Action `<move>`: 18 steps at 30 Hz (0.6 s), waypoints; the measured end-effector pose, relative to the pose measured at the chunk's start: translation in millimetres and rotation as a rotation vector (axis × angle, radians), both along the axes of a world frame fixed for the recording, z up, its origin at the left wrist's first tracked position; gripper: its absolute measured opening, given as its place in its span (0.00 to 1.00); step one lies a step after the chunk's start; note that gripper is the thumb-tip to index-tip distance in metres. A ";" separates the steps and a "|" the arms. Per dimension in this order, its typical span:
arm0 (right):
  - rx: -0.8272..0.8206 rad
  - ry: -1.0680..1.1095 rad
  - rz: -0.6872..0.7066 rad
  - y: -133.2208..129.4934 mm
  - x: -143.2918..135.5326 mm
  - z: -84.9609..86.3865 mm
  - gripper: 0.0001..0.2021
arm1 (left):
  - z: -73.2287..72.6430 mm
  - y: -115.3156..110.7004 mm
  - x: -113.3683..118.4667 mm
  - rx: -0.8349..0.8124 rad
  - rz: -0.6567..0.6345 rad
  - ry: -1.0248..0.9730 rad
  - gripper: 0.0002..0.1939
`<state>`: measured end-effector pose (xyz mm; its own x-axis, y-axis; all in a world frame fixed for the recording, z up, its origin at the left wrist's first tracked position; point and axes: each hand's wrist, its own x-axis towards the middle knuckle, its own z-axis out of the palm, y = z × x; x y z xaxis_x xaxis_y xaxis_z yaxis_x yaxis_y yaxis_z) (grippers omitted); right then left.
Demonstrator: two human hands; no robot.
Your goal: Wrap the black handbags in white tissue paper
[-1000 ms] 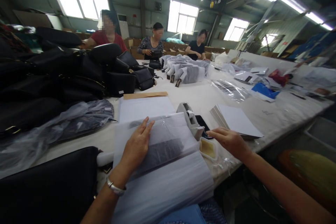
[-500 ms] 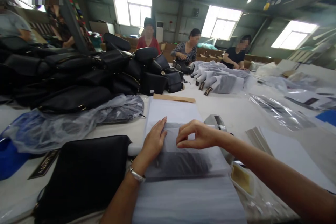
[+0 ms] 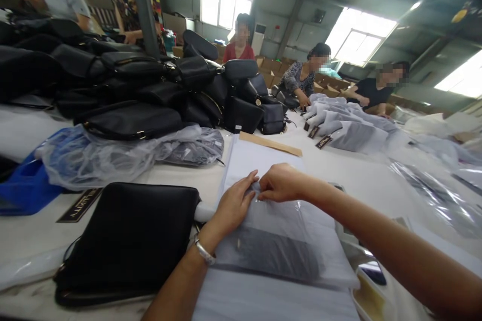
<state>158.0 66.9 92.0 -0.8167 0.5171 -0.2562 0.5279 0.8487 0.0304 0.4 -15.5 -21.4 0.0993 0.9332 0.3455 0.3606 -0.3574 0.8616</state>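
Observation:
My left hand [image 3: 234, 205] rests on a transparent plastic bag [image 3: 278, 253], fingers stretched out and a silver bracelet at the wrist. My right hand [image 3: 283, 183] is closed in a pinch on the bag's upper edge, beside the left fingertips. A dark grey band shows across the lower part of the bag; whether it is print or contents I cannot tell. The bag lies on a stack of white paper sheets [image 3: 259, 160] with a brown strip [image 3: 271, 144] at the far end. Left of my left forearm lies a black handbag [image 3: 128, 241] with a wrapped white handle.
Black bags [image 3: 143, 80] are heaped at the back left. Before them lie crumpled plastic [image 3: 101, 153], a blue basket [image 3: 30, 185] and a black tag [image 3: 79, 205]. Paper-wrapped bags [image 3: 354, 125] stand at back right. A yellow-filled tray [image 3: 369, 296] sits under my right forearm. Several people work beyond.
My right hand has come down and left to the left fingertips and now pinches the plastic. The left hand stays on the bag. The view has turned left and tilted.

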 end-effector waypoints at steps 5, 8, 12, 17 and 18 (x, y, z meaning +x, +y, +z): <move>0.121 -0.074 -0.101 9.3 -7.4 -0.6 0.27 | 1.0 -0.4 -0.1 0.015 0.006 0.005 0.30; 0.005 -0.040 -0.234 26.4 3.3 -7.4 0.36 | 2.4 -0.7 -0.8 -0.001 -0.003 -0.003 0.30; -0.156 0.144 -0.435 42.0 42.1 -21.3 0.24 | 0.4 -0.1 -1.4 -0.001 0.006 0.004 0.29; 0.125 0.485 -0.576 -12.3 97.4 -35.5 0.15 | 10.8 -5.5 6.6 0.113 0.122 0.274 0.23; 0.175 0.573 -0.535 -33.9 104.6 -37.9 0.15 | 15.4 -7.8 10.4 0.156 0.155 0.355 0.22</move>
